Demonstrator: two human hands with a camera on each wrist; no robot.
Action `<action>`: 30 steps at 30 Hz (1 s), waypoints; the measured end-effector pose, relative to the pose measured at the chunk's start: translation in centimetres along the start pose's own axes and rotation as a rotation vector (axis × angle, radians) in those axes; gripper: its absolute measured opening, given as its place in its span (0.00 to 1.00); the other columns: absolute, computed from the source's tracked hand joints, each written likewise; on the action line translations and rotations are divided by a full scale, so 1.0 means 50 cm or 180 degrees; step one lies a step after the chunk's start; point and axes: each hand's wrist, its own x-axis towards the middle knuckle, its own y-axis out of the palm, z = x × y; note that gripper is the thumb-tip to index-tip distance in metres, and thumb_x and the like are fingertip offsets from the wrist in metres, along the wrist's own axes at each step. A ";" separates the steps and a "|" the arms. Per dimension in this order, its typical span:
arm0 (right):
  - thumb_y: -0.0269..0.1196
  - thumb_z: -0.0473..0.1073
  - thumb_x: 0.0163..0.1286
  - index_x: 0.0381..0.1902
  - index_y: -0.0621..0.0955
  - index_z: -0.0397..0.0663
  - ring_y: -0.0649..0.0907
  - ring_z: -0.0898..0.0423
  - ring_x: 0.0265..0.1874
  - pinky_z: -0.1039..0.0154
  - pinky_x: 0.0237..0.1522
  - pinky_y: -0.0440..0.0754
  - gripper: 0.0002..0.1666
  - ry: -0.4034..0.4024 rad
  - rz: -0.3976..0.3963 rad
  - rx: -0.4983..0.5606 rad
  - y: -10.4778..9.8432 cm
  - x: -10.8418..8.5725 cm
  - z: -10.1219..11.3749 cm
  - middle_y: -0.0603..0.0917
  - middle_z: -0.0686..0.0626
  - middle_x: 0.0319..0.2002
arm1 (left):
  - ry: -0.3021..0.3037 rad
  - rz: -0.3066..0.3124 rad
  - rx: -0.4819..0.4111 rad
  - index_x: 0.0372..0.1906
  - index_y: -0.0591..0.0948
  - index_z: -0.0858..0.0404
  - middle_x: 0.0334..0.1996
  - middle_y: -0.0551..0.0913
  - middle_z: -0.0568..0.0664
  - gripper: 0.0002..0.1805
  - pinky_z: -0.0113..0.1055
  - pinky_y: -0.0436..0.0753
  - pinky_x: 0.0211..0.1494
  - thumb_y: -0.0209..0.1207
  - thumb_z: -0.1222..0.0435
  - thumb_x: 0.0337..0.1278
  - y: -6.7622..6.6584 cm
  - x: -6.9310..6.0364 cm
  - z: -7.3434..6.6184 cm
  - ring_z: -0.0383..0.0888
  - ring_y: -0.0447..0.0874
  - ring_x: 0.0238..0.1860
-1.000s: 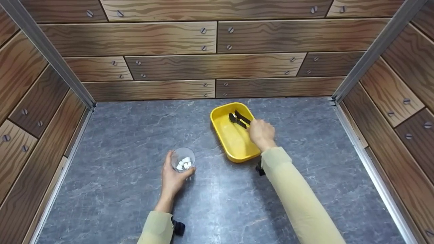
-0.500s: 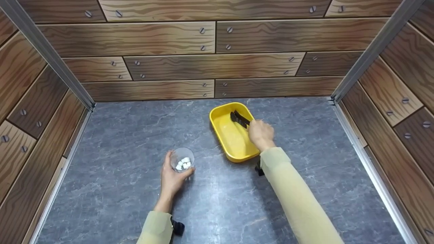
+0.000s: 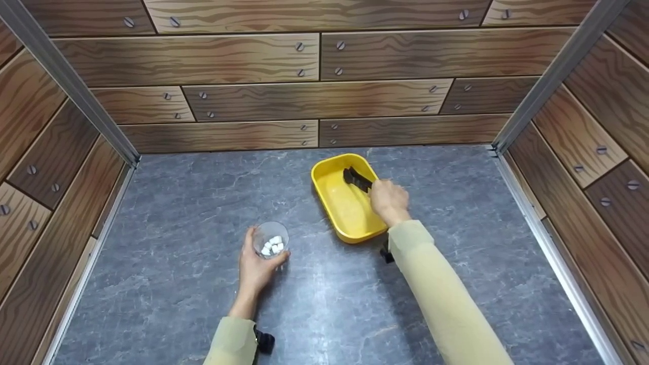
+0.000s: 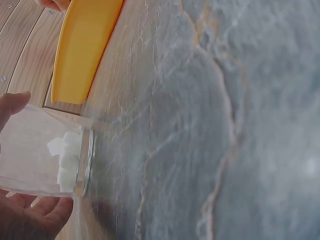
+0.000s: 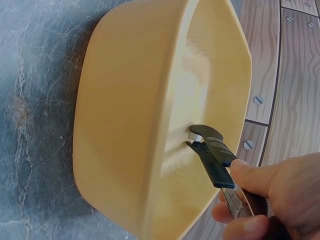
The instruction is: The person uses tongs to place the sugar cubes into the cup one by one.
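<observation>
My left hand point(image 3: 257, 268) holds a clear glass point(image 4: 37, 150) between thumb and fingers, and the glass stands on the grey floor surface. Several white cubes point(image 3: 274, 245) lie at its bottom. Over the yellow bin point(image 3: 355, 230), my right hand point(image 3: 389, 202) grips a pair of tongs point(image 5: 215, 160) with black ends. Their tips reach down inside the bin and are close together. In the right wrist view a small whitish piece point(image 5: 194, 134) shows at the tips; whether it is a cube is too small to tell. The bin's far corner behind the tongs is partly hidden.
Wood-patterned panels point(image 3: 253, 58) form the back and side walls, joined by metal corner strips point(image 3: 552, 71). The marbled grey surface point(image 3: 192, 192) spreads around the bin and the glass. The bin's raised rim stands between the right hand and the left.
The tongs' ends, apart a second ago, have come together inside the bin. The left hand and glass hold still; the whole head view has shifted slightly.
</observation>
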 end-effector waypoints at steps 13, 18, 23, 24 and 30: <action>0.58 0.48 0.74 0.39 0.86 0.39 0.84 0.36 0.35 0.41 0.35 0.82 0.18 -0.0004 0.0024 0.0009 -0.013 -0.013 0.001 0.86 0.38 0.39 | -0.0053 0.0048 -0.0012 0.73 0.60 0.67 0.66 0.67 0.69 0.57 0.58 0.69 0.64 0.78 0.60 0.34 -0.004 -0.002 -0.002 0.65 0.66 0.65; 0.59 0.50 0.74 0.42 0.86 0.39 0.84 0.36 0.36 0.40 0.36 0.81 0.19 -0.0012 -0.0052 0.0094 -0.019 -0.018 0.000 0.86 0.39 0.41 | -0.0041 0.0035 -0.0004 0.73 0.60 0.67 0.66 0.67 0.68 0.57 0.57 0.68 0.65 0.78 0.60 0.34 -0.004 -0.001 -0.002 0.64 0.66 0.66; 0.59 0.51 0.73 0.44 0.85 0.38 0.84 0.36 0.37 0.40 0.37 0.81 0.20 -0.0024 -0.0084 0.0201 -0.028 -0.025 -0.003 0.85 0.39 0.42 | -0.0046 0.0023 0.0025 0.73 0.60 0.67 0.66 0.67 0.68 0.58 0.57 0.68 0.65 0.78 0.60 0.33 -0.002 0.000 -0.001 0.65 0.66 0.66; 0.59 0.51 0.73 0.44 0.85 0.38 0.84 0.36 0.37 0.40 0.36 0.81 0.20 -0.0022 -0.0090 0.0215 -0.031 -0.027 -0.005 0.85 0.39 0.41 | -0.0047 0.0021 0.0032 0.73 0.59 0.68 0.66 0.67 0.68 0.58 0.57 0.68 0.65 0.78 0.60 0.33 -0.002 0.000 -0.001 0.64 0.66 0.66; 0.59 0.51 0.73 0.40 0.85 0.40 0.84 0.37 0.35 0.40 0.34 0.81 0.19 -0.0044 -0.0163 0.0325 -0.042 -0.045 -0.016 0.85 0.40 0.39 | -0.0037 0.0013 0.0027 0.73 0.60 0.68 0.66 0.67 0.68 0.58 0.56 0.67 0.66 0.79 0.61 0.33 -0.002 -0.001 0.001 0.64 0.66 0.66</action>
